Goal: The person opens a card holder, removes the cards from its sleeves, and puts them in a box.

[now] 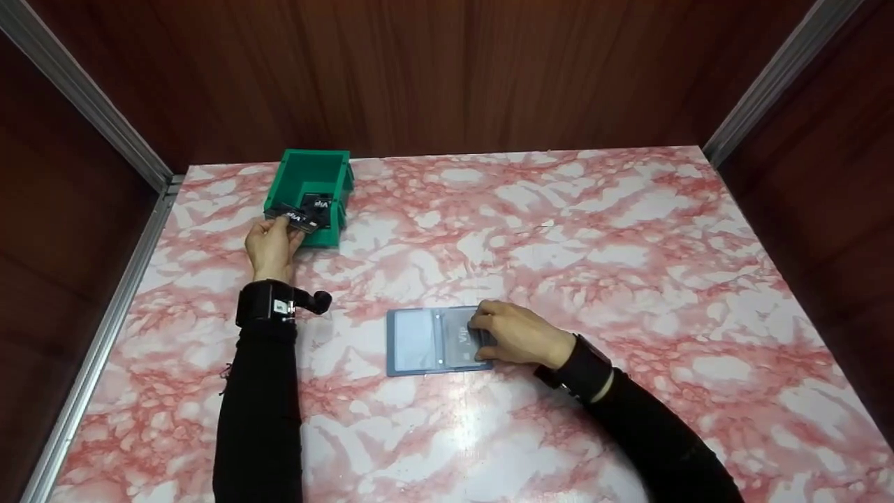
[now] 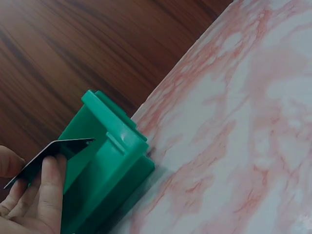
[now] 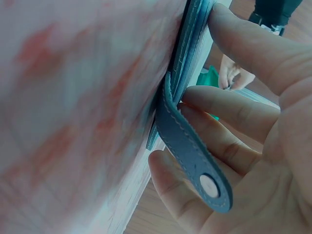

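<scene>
Left hand, upper left of the head frame: thumb and fingers pinch a black card with white "Vip" lettering, tilted over the near part of a green bin; left wrist view, lower left, has the same pinch almost edge-on, one card or several, cannot tell. Right hand, a little below and right of centre: fingers bent, holding the right side of an open blue-grey card holder; right wrist view gives fingertips against its edge, with a strap and its round metal snap jutting out in front of the fingers. Holder lies open on the table, lower middle of the head frame; pale clear pocket on its left half, a pocketed "Vip" card on its right half, partly covered by the fingers. Bin at upper left, near the back panel, further dark cards inside. Black wristband on the left arm, another on the right; black sleeves run off the bottom of the frame. Tabletop marbled red and white; back panel dark wood grain across the top, metal strips in both upper corners
</scene>
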Demonstrator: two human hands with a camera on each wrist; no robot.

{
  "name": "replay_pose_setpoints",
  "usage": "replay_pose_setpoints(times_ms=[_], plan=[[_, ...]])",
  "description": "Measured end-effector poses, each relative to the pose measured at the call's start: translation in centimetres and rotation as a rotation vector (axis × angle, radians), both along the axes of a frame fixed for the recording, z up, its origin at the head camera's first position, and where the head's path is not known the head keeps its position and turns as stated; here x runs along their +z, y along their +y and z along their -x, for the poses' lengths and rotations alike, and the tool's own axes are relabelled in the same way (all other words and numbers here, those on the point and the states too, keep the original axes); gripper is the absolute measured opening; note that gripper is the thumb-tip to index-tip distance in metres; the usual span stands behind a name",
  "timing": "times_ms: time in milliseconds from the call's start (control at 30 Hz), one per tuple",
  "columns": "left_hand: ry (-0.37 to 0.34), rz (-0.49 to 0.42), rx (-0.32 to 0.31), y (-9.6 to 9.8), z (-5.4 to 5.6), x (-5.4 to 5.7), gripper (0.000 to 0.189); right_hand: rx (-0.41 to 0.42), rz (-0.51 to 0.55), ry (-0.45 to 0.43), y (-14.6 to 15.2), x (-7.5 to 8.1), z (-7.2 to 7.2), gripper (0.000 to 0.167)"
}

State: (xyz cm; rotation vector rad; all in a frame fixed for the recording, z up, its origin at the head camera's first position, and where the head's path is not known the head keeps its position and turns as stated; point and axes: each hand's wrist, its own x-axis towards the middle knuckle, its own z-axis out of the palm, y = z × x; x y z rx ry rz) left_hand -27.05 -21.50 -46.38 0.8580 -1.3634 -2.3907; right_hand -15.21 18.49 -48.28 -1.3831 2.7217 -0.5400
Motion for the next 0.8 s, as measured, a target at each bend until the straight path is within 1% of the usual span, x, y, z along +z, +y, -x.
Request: replay_pose_setpoints(times_ms=[333,567,800], plan=[[-0.032,0.040,-0.021,-0.10,0.09,-0.46,0.012,-0.004,0.000,-0.005,-0.04,0.09,-0.02,0.038],[-0.047,0.074,-0.053,0.24,0.11,-0.45,0.009,-0.007,-0.008,0.001,-0.03,-0.13,-0.02,0.038],[-0.049,0.076,-0.056,0.30,0.20,-0.50,0.010,-0.014,-0.023,0.000,-0.12,0.05,-0.03,0.039]])
